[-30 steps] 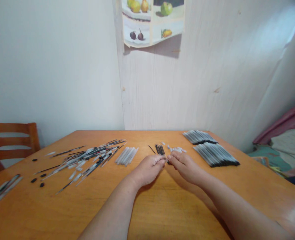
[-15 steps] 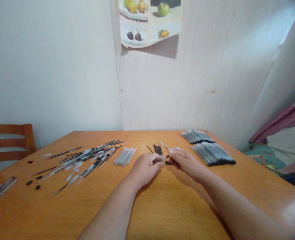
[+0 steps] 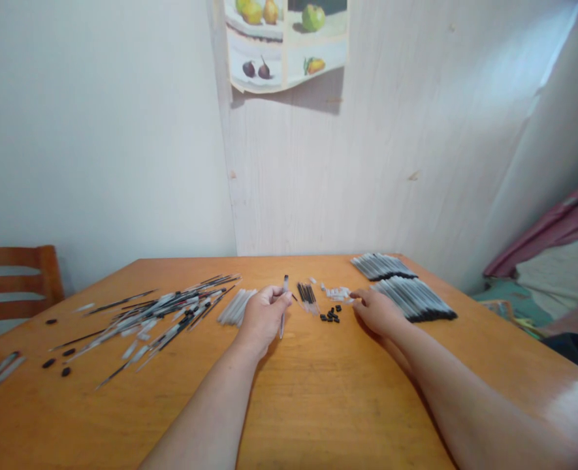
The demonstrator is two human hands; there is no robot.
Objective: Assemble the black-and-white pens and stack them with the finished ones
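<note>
Holding a slim, dark-ended pen (image 3: 285,285) in the left hand (image 3: 262,318), with fingers clamped on it, over the table (image 3: 289,405) about midway between left and right edges, beside a row of clear tubes (image 3: 230,308). With the right hand (image 3: 377,311) at the right end of the small white pieces (image 3: 336,294), nearer the far edge than the near, close to black plugs (image 3: 330,318) and dark refills (image 3: 307,294); impossible to tell whether with fingers together or apart. Also with two rows of black-ended pens (image 3: 411,297) by the far right corner.

Two rows of pens (image 3: 413,298), one held pen (image 3: 285,284), four black ovals (image 3: 66,372) at left, one chair (image 3: 48,277)
</note>
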